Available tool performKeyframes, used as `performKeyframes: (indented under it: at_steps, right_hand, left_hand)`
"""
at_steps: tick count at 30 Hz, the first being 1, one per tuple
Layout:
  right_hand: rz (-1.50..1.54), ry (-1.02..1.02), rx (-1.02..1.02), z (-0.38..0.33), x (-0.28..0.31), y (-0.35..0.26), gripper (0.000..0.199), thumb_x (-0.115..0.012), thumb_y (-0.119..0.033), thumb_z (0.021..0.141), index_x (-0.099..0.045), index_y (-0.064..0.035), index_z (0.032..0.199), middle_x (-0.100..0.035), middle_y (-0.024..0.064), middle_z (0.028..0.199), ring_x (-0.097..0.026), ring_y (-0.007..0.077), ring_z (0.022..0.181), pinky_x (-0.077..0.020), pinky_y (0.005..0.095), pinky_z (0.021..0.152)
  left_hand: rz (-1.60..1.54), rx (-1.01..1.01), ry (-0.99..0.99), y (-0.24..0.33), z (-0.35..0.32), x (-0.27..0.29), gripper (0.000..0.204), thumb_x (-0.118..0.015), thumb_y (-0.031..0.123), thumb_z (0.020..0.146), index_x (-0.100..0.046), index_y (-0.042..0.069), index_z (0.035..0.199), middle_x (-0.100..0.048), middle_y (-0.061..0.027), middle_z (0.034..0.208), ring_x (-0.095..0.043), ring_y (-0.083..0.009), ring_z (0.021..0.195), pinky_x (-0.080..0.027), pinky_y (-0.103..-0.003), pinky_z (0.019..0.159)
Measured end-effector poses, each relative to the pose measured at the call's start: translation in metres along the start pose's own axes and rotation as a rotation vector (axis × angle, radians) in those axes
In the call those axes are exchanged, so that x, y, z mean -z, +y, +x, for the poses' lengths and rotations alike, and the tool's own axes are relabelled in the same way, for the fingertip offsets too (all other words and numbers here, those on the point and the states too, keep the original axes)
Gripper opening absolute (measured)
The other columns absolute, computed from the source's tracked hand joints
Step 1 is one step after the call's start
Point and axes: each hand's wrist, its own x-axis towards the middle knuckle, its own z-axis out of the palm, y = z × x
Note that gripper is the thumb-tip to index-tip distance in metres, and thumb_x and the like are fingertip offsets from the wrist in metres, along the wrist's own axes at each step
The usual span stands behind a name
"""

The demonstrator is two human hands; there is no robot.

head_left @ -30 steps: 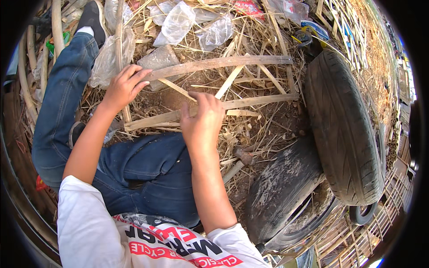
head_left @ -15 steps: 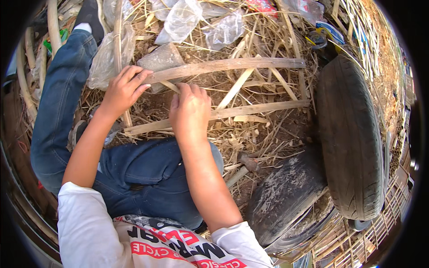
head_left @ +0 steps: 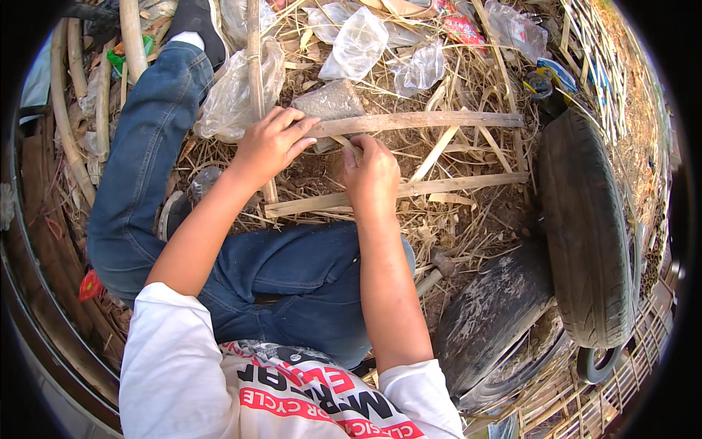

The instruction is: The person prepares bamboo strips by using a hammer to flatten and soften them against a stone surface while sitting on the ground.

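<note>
My left hand (head_left: pixel 272 148) is closed on the left end of the upper bamboo slat (head_left: pixel 431 121), thumb and fingers pinching it near an upright pole (head_left: pixel 255 73). Just to the right, my right hand (head_left: pixel 373 175) pinches a thin bamboo strip (head_left: pixel 345 142) that slants up under that slat. The lower bamboo slat (head_left: pixel 468 183) runs below, roughly level, and passes behind my right wrist. Two slanting strips (head_left: pixel 435 154) show between the slats farther right. A grey block (head_left: pixel 329 104) lies beneath the upper slat, beside my left hand.
Two worn tyres, one standing (head_left: pixel 585 234) and one leaning (head_left: pixel 497 307), are at the right. A hammer (head_left: pixel 441 263) lies near my knee. Clear plastic bags (head_left: pixel 357 45) and dry straw litter the ground. Several poles (head_left: pixel 67 124) lie at the far left.
The whole view has shifted, so everything sits farther right in the picture. Both hands keep nearly the same grip and place on the bamboo.
</note>
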Motion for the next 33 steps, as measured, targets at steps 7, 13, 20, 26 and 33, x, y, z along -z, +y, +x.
performKeyframes:
  at_steps: [7, 13, 20, 26, 33]
  right_hand:
    - [-0.090, 0.029, 0.029, 0.000, 0.000, 0.001, 0.012, -0.071, -0.013, 0.081, -0.066, -0.0030, 0.086, -0.068, 0.0146, 0.087, -0.066, 0.0362, 0.082, -0.0529, 0.0449, 0.074]
    - [-0.130, 0.057, 0.061, 0.001, 0.002, 0.004, 0.013, -0.072, -0.014, 0.080, -0.067, -0.0032, 0.085, -0.069, 0.0147, 0.088, -0.066, 0.0364, 0.081, -0.0528, 0.0445, 0.073]
    - [-0.107, 0.059, 0.089, -0.001, 0.000, -0.002, 0.021, -0.077, -0.015, 0.076, -0.068, -0.0031, 0.091, -0.069, 0.0167, 0.091, -0.066, 0.0365, 0.085, -0.0524, 0.0430, 0.076]
    - [-0.048, 0.182, 0.072, -0.010, 0.024, 0.001, 0.024, -0.079, -0.012, 0.072, -0.068, -0.0040, 0.092, -0.066, 0.0157, 0.096, -0.062, 0.0358, 0.094, -0.0501, 0.0432, 0.083]
    - [0.087, 0.574, -0.138, -0.144, 0.118, 0.005, 0.018, -0.073, 0.000, 0.078, -0.066, 0.0008, 0.095, -0.067, 0.0138, 0.101, -0.065, 0.0296, 0.095, -0.0507, 0.0364, 0.085]
  left_hand:
    - [-0.063, -0.027, 0.074, -0.007, -0.001, -0.004, 0.037, -0.076, 0.018, 0.079, -0.071, 0.013, 0.115, -0.062, -0.0044, 0.096, -0.060, -0.0253, 0.085, -0.053, -0.038, 0.073]
    - [0.001, -0.071, 0.092, -0.005, 0.001, -0.008, 0.034, -0.076, 0.021, 0.080, -0.072, 0.014, 0.114, -0.063, -0.0033, 0.096, -0.059, -0.0225, 0.087, -0.048, -0.037, 0.077]
    - [0.200, -0.112, 0.081, -0.007, -0.005, -0.005, 0.036, -0.071, 0.028, 0.085, -0.070, 0.015, 0.119, -0.065, -0.0004, 0.089, -0.060, -0.0190, 0.090, -0.042, -0.039, 0.086]
    - [0.301, -0.110, 0.015, 0.003, -0.003, -0.001, 0.036, -0.068, 0.030, 0.088, -0.068, 0.015, 0.121, -0.068, 0.0000, 0.090, -0.062, -0.0181, 0.090, -0.040, -0.042, 0.093]
    - [0.509, -0.118, -0.101, 0.005, -0.001, 0.005, 0.035, -0.058, 0.034, 0.095, -0.066, 0.018, 0.125, -0.072, -0.0010, 0.095, -0.067, -0.0176, 0.090, -0.036, -0.049, 0.101]
